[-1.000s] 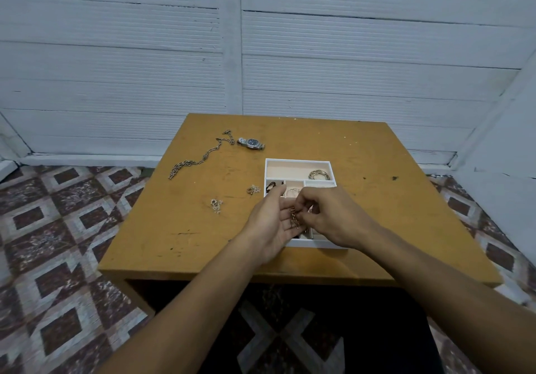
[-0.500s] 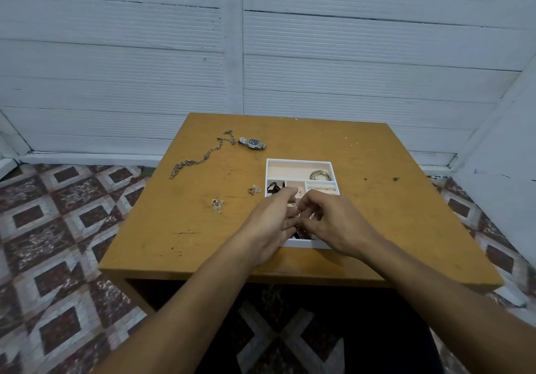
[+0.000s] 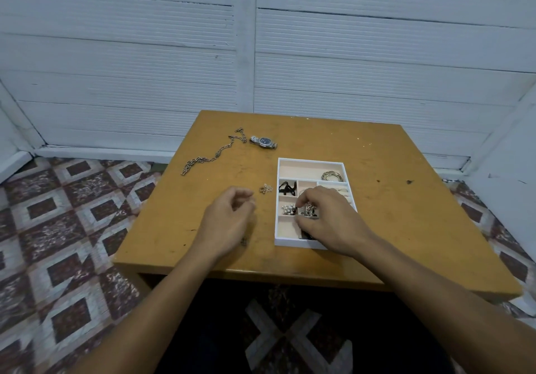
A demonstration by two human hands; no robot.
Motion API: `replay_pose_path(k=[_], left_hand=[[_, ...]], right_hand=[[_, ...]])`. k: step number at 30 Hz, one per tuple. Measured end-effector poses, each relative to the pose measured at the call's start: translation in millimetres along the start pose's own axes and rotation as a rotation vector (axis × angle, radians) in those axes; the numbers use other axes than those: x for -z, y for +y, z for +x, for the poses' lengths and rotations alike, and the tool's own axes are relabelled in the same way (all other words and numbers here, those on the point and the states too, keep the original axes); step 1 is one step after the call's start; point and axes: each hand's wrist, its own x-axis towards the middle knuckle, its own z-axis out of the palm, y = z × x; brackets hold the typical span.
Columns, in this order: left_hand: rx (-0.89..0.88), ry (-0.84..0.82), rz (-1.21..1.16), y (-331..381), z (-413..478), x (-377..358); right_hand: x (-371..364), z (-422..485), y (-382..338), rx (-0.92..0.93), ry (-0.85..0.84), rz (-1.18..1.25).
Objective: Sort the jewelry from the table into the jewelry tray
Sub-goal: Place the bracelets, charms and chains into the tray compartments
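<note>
Head view, the only 1 here: the white jewelry tray (image 3: pixel 310 160) sits right of centre on the wooden table (image 3: pixel 377 214). Its top compartment holds a bangle (image 3: pixel 333 175); lower left cells hold a black piece (image 3: pixel 287 189) and a pearl cluster (image 3: pixel 288 209). The right hand (image 3: pixel 327 222) is over the tray's middle, fingers curled down and pinching a silver tangle (image 3: pixel 307 209) inside a compartment. The left hand (image 3: pixel 229 222) is just left of the tray above the tabletop, fingers loosely curled; whether it has hold of anything I cannot tell, since the fingertips hide what lies under them. 3 pieces remain on the table: a small cluster (image 3: pixel 266 189) beside the tray's left wall, and toward the upper left a long chain (image 3: pixel 208 156) and a watch (image 3: pixel 264 142) close together. Judging by looks, the cluster is tiny, light and easy to drop, best nipped by 2 fingertips. The chain is limp and will trail and snag, so gather it at the middle. The watch is stiffer and heavier; take it by the case.
</note>
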Motion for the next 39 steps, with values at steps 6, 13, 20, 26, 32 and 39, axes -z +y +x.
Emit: replay_pose_path(k=[6, 13, 20, 26, 32, 39], left_hand=[[-0.149, 0.07, 0.38, -35.2, 0.4, 40.1], [-0.17, 0.001, 0.708, -63.5, 4.4, 57.0], [-0.227, 0.018, 0.775, -71.1, 3.9, 54.1], [-0.254, 0.037, 0.798, -72.0, 2.9, 52.4], [-0.239, 0.042, 0.794, -71.7, 1.4, 51.0], [-0.225, 0.054, 0.758, -71.7, 0.2, 50.8]], right_hand=[[-26.6, 28.5, -30.9, 0.042, -0.005, -0.062], [-67.5, 66.6, -69.3, 0.112, -0.073, -0.235], [-84.8, 80.0, -82.1, 0.059, -0.092, -0.245], [-89.0, 75.1, -87.4, 0.076, -0.059, -0.211], [-89.4, 72.0, -87.7, 0.079, -0.063, -0.197], [-79.8, 68.3, -83.1, 0.077, -0.059, -0.021]])
